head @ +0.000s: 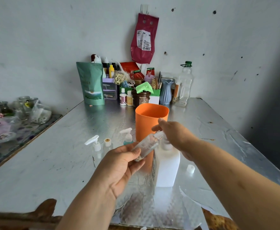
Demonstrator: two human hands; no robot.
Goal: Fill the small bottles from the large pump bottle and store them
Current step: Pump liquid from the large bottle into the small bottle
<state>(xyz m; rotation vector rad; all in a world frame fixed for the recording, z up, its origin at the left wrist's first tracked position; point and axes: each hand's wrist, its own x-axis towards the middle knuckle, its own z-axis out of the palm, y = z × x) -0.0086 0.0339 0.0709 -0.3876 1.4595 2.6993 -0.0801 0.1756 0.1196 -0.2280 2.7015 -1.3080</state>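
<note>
**Filling step: small bottle held at the pump nozzle**

Head view.

1. Step in hand: filling. The left hand (119, 163) is clamped on the small bottle (146, 145), thumb and fingers wrapped round its lower end. The bottle is clear and tilted, with its mouth raised toward the head of the pump bottle (166, 168).
2. The right hand (174, 135) lies over the pump head. Whether its fingers curl round the head or press flat cannot be told.
3. The pump bottle stands upright on the desk (52, 163), just in front of the orange cup (151, 120).
4. Waiting on the desk, left of the cup: a white-pump bottle (95, 145), a capped bottle (107, 143) and a teal bottle (128, 137). A loose white cap (190, 169) lies to the right of the pump bottle, apart from it.

Next move, as judged: keep the small bottle's mouth aligned under the nozzle, then press the pump head straight down. A narrow mouth held at a tilt risks spillage, so the left hand's hold must be steady.

Hidden or unclear:
- The nozzle and the bottle mouth are covered by the right hand, so their contact cannot be confirmed.
- The fill level in the small bottle is not legible.
- The inside of the cup is mostly out of sight.
- The bottles' contents are hard to make out.
</note>
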